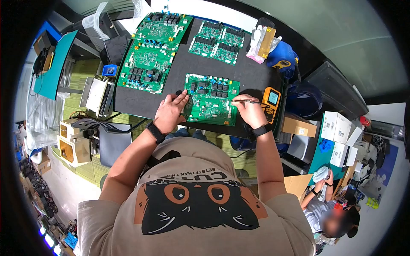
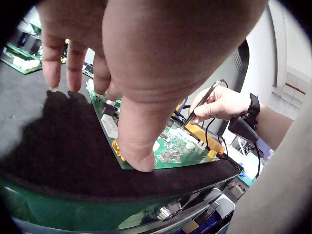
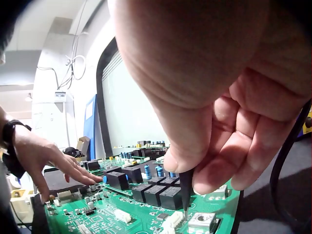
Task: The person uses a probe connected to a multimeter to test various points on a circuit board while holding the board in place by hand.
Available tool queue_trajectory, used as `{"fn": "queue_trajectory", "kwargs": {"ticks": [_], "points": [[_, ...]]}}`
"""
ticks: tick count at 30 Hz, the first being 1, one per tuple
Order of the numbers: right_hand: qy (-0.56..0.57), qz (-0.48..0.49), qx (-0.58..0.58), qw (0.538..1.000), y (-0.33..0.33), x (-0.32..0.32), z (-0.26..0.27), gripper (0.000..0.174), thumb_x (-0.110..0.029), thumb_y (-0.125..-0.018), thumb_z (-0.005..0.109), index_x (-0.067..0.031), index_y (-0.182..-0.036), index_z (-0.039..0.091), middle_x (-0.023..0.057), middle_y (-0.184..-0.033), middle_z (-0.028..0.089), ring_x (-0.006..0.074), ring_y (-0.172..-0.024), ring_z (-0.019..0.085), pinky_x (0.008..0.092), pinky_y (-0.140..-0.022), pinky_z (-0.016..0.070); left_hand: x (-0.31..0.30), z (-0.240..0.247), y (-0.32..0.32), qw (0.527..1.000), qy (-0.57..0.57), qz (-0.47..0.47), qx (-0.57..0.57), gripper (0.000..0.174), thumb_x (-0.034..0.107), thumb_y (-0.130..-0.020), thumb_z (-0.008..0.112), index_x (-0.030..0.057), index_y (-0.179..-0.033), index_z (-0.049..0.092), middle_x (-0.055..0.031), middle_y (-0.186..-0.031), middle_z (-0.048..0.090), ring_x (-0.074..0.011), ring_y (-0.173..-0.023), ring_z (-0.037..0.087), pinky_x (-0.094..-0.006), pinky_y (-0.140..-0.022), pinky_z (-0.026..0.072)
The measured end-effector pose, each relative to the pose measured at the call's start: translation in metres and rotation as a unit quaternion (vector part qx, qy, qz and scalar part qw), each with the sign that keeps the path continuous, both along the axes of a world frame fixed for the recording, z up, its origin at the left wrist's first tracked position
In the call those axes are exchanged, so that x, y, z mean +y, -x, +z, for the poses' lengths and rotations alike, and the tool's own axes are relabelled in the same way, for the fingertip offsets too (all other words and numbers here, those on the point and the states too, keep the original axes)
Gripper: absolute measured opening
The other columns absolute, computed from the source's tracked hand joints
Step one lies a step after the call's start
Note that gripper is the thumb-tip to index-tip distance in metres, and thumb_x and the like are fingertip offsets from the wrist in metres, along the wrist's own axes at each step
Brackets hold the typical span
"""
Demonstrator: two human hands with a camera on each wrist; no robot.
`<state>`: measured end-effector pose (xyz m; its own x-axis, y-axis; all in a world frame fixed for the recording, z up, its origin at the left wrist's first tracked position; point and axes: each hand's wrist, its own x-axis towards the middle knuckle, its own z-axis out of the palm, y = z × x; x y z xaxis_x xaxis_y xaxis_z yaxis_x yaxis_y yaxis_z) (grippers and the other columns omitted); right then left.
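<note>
A green circuit board (image 1: 211,100) with black relays and white connectors lies on the black mat in front of the person. The left hand (image 1: 171,112) rests on its left edge, thumb on the near corner and fingers spread; in the left wrist view the thumb (image 2: 139,146) presses on the board's corner. The right hand (image 1: 251,112) pinches a thin black probe (image 1: 245,101) at the board's right side. In the right wrist view the probe (image 3: 186,190) points down, its tip beside a white connector (image 3: 171,222) and a metal terminal (image 3: 202,222).
A yellow multimeter (image 1: 270,102) sits right of the board. Larger green boards (image 1: 147,64) lie at the left, and a group of smaller boards (image 1: 217,42) at the back. A blue tool (image 1: 282,59) and gloves (image 1: 256,42) are back right. Another person (image 1: 318,209) is at the lower right.
</note>
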<state>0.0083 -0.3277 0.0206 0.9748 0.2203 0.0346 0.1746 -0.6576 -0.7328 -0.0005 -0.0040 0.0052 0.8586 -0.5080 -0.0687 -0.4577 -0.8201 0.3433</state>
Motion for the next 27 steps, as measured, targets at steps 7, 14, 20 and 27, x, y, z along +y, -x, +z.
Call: {"fn": "queue_trajectory", "kwargs": {"ticks": [7, 14, 20, 27], "points": [[0.003, -0.004, -0.001, 1.000, 0.0009, 0.0000, 0.0000, 0.009, -0.008, -0.088, 0.070, -0.0011, -0.094, 0.070, 0.0179, -0.090, 0.071, 0.0355, -0.085, 0.070, 0.0415, -0.075, 0.0556, 0.0000, 0.0007, 0.0004, 1.000, -0.002, -0.002, 0.000, 0.092, 0.019, -0.060, 0.088, 0.0093, -0.145, 0.053, -0.0005, -0.158, 0.044, -0.0254, -0.121, 0.052, -0.0389, -0.099, 0.0484], [-0.011, 0.000, 0.005, 1.000, 0.0024, -0.0008, 0.0024, 0.010, -0.008, -0.087, 0.071, -0.0009, -0.095, 0.070, 0.0171, -0.092, 0.072, 0.0341, -0.086, 0.070, 0.0402, -0.076, 0.0557, 0.0013, -0.0008, 0.0006, 1.000, 0.013, -0.003, 0.003, 0.092, 0.017, -0.060, 0.087, 0.0084, -0.145, 0.053, -0.0017, -0.159, 0.043, -0.0261, -0.121, 0.052, -0.0392, -0.098, 0.0484], [0.001, 0.008, -0.007, 1.000, 0.0006, -0.0012, -0.0009, 0.010, -0.007, -0.088, 0.071, -0.0005, -0.096, 0.071, 0.0154, -0.093, 0.072, 0.0314, -0.086, 0.070, 0.0381, -0.076, 0.0552, 0.0010, -0.0013, 0.0006, 1.000, 0.005, -0.002, 0.006, 0.092, 0.017, -0.061, 0.088, 0.0086, -0.145, 0.053, -0.0016, -0.159, 0.043, -0.0263, -0.122, 0.051, -0.0396, -0.099, 0.0479], [-0.009, 0.011, 0.005, 1.000, -0.0008, -0.0027, -0.0003, 0.010, -0.008, -0.087, 0.071, -0.0010, -0.094, 0.071, 0.0162, -0.092, 0.072, 0.0340, -0.087, 0.070, 0.0401, -0.077, 0.0555, 0.0003, 0.0020, 0.0003, 1.000, 0.005, 0.001, 0.018, 0.093, 0.017, -0.061, 0.088, 0.0086, -0.146, 0.051, -0.0012, -0.159, 0.042, -0.0263, -0.123, 0.051, -0.0398, -0.101, 0.0474]]}}
